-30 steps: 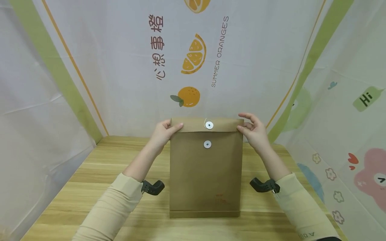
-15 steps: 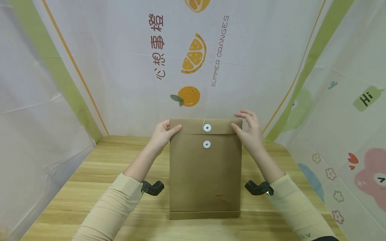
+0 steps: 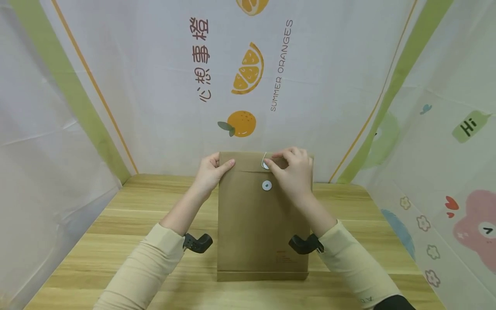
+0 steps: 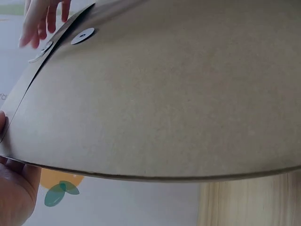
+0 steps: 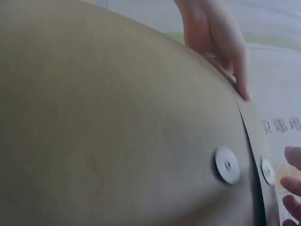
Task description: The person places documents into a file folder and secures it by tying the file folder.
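Observation:
A brown kraft paper document envelope (image 3: 252, 224) stands tilted up over the table in the head view, its flap (image 3: 246, 162) folded down at the top. My left hand (image 3: 207, 174) pinches the upper left corner, thumb in front and fingers behind. One white round button (image 5: 227, 165) sits on the envelope body. Another button (image 5: 268, 171) is on the flap, with a thin white string (image 3: 264, 158) beside it. My right hand (image 3: 295, 174) hovers by the flap button, partly covering it in the head view. Its fingers are loosely bent with nothing between them.
A wood-grain table (image 3: 155, 241) lies under the envelope. White printed curtains (image 3: 162, 107) surround its back and sides. Black wrist-worn devices, left (image 3: 198, 243) and right (image 3: 306, 244), jut inward from the sleeves.
My right hand has let go of the envelope's upper right corner and moved left to the flap button. The flap lies flatter than before. The left hand keeps its grip.

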Available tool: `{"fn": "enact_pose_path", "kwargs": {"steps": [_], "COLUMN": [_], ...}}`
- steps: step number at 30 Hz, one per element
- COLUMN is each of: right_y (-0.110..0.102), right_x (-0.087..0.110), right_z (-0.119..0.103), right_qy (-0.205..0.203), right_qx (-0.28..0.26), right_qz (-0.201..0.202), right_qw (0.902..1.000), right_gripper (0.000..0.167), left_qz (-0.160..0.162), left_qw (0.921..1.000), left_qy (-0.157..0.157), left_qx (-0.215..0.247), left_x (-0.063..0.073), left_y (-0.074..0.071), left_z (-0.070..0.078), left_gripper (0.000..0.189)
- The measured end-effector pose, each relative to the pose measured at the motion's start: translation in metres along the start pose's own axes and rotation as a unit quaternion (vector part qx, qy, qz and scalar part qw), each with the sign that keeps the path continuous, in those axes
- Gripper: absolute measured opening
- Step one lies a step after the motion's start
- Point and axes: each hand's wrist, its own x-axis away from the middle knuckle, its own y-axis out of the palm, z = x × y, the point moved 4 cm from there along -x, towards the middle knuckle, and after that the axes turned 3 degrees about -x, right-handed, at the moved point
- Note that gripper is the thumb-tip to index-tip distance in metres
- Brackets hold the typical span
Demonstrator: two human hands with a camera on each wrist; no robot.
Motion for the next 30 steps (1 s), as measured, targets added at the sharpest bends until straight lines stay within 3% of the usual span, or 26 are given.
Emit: {"fn": "enact_pose_path", "kwargs": {"steps": [10, 16, 22, 26, 30], "right_y": [0.021, 0.030, 0.035, 0.037, 0.038], "right_x": [-0.002, -0.002, 0.000, 0.003, 0.009], "right_z": [-0.008, -0.011, -0.012, -0.013, -0.014], "right_qy": [0.096, 0.120, 0.089, 0.039, -0.015], "right_qx": [0.075, 0.072, 0.051, 0.035, 0.029], "right_qz": [-0.033, -0.039, -0.022, -0.014, -0.003], "right_qw": [0.9920, 0.9894, 0.9945, 0.9986, 0.9995], "right_gripper": [0.032, 0.023, 0.016, 0.012, 0.010], "left_qz": [-0.002, -0.006, -0.005, 0.001, 0.008], "left_qw": [0.9996, 0.9988, 0.9979, 0.9981, 0.9987], "left_qy": [0.029, 0.048, 0.064, 0.061, 0.049], "left_qx": [0.000, 0.002, -0.005, -0.012, -0.010], "left_x": [0.002, 0.002, 0.004, 0.004, 0.004], "left_y": [0.002, 0.001, 0.000, -0.001, -0.001], "left_z": [0.003, 0.002, 0.002, 0.001, 0.000], "left_gripper": [0.014, 0.015, 0.015, 0.029, 0.019]}}
